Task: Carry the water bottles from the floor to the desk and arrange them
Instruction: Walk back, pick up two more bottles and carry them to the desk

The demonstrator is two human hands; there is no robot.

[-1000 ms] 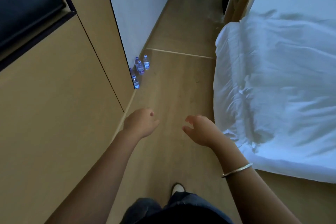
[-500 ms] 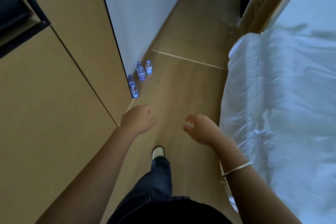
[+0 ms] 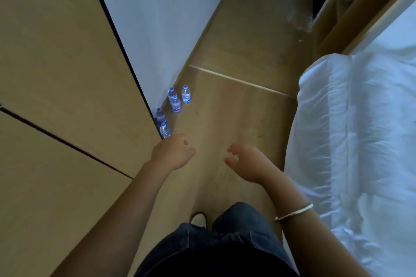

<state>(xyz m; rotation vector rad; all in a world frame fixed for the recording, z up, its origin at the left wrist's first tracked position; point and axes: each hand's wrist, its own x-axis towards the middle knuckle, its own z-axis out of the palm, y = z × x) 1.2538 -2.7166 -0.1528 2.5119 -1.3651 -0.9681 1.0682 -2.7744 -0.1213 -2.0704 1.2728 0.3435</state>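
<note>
Five water bottles [image 3: 174,105] stand upright on the wooden floor [image 3: 225,123], close by the white wall [image 3: 162,18]. Three make a little bunch farther off. Two more stand nearer, tucked right at the corner of the big wooden panel [image 3: 67,74]. They sit out of the walkway there, so nobody kicks them.

No bottle is picked up yet. The left hand [image 3: 172,154] is held out in front, its fingers loosely curled and holding nothing. It is just near the closest bottle [image 3: 165,130] in the picture, but I think it is well above it. The right hand [image 3: 247,162] is held out too, its fingers a little apart and bent, also holding nothing. A thin bangle [image 3: 293,212] sits on that wrist.

Both hands look ready to grab. A white bed [image 3: 360,130] is on the right. The surface for the bottles does not show here.
</note>
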